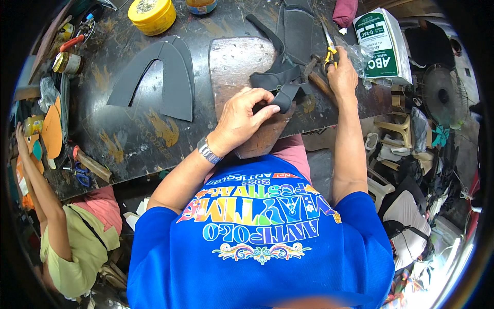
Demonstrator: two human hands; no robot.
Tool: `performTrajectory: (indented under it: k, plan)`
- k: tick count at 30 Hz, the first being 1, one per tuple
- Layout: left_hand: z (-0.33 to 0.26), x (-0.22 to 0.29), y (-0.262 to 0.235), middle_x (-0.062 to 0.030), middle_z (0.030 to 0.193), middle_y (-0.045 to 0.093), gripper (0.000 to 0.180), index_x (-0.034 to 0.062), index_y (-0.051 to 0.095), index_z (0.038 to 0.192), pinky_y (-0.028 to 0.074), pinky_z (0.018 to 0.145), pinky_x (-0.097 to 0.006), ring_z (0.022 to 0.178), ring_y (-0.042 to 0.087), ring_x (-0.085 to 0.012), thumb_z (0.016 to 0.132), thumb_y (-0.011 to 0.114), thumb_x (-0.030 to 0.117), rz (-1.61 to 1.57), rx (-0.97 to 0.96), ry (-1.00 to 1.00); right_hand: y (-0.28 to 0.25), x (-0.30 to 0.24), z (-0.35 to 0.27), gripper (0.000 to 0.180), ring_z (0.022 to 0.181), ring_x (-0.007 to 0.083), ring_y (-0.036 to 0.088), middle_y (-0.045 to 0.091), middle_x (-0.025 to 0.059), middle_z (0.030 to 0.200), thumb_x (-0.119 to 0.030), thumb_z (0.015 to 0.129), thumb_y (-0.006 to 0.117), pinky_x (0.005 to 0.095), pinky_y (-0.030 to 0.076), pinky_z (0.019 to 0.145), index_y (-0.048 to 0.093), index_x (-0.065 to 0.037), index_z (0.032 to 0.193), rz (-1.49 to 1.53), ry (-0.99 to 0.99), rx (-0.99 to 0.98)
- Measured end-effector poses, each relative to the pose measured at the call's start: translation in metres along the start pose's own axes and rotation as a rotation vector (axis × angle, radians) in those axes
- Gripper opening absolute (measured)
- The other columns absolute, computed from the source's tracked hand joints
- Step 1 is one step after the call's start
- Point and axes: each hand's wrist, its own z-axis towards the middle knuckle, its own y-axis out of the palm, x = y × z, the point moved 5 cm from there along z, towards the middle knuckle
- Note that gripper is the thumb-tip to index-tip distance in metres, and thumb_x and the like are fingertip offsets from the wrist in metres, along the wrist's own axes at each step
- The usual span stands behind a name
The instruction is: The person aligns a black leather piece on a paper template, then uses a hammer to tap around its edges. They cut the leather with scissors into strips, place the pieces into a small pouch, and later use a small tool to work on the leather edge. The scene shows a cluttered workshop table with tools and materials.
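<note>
In the head view, the left hand (246, 117) lies curled on the worn metal slab (239, 64) in the middle of the dark workbench (134, 139). Its fingers are bent in and pinch the lower strap end of a black leather shoe upper (288, 72), pressing it against the slab's near edge. A metal watch (208, 151) sits on that wrist.

The right hand (342, 74) rests just right of the slab. It is closed around the yellow handles of a pair of scissors (329, 49), whose blades point away from the person, beside the black upper. Just under this hand lies a wooden-handled hammer (316, 77), its head touching the upper.

Left of the slab lies one grey arch-shaped cut piece (164, 77), flat on the bench and well apart from both hands. Beyond the slab, at the far edge, stands one yellow round tin (153, 15), open, with a pale crusted mass inside. Far left of the slab stands a small jar (68, 63) with a metal lid; its contents cannot be made out. Right of the slab, past the scissors, lies a white and green bag (385, 44).

At the bench's left end a second person's arm (36, 180) reaches toward orange cut pieces (51, 131).
</note>
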Motion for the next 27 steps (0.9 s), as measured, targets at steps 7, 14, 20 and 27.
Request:
performTrajectory:
  k: [7, 14, 20, 27]
  plan:
    - [0.000, 0.005, 0.000, -0.0112, 0.083, 0.065, 0.025, 0.0051, 0.071, 0.106, 0.049, 0.070, -0.036, 0.078, 0.059, -0.0244, 0.087, 0.074, 0.021, -0.001, -0.044, 0.018, -0.007, 0.029, -0.003, 0.053, 0.073, 0.0236, 0.069, 0.067, 0.0105, 0.076, -0.010, 0.083, 0.069, 0.0387, 0.054, 0.070, 0.058, -0.017, 0.135, 0.393, 0.062, -0.154]
    - [0.007, 0.012, 0.000, -0.0129, 0.086, 0.065, 0.028, 0.0058, 0.071, 0.096, 0.049, 0.080, -0.042, 0.087, 0.061, -0.0321, 0.082, 0.078, 0.029, 0.250, -0.017, 0.108, -0.027, 0.043, -0.025, 0.053, 0.062, 0.0135, 0.063, 0.066, 0.0041, 0.077, -0.001, 0.081, 0.074, 0.0243, 0.051, 0.054, 0.061, -0.006, 0.132, 0.768, 0.147, -0.247]
    - [0.002, 0.015, -0.001, -0.0118, 0.110, 0.061, 0.033, 0.0061, 0.069, 0.107, 0.051, 0.081, -0.038, 0.099, 0.060, -0.0284, 0.080, 0.080, 0.021, 0.419, 0.075, 0.148, -0.054, 0.016, -0.090, 0.054, 0.062, 0.0093, 0.059, 0.066, 0.0043, 0.091, -0.004, 0.082, 0.077, 0.0185, 0.043, 0.050, 0.058, -0.005, 0.133, 1.469, 0.111, -0.561]
    - [-0.032, 0.037, 0.002, -0.0100, 0.108, 0.062, 0.028, 0.0077, 0.071, 0.105, 0.051, 0.078, -0.035, 0.096, 0.063, -0.0242, 0.081, 0.081, 0.018, 0.375, 0.459, 0.067, -0.033, 0.014, -0.148, 0.050, 0.055, 0.0074, 0.059, 0.063, 0.0003, 0.073, -0.004, 0.078, 0.082, 0.0195, 0.042, 0.048, 0.064, -0.002, 0.124, 1.395, 0.148, -0.867]
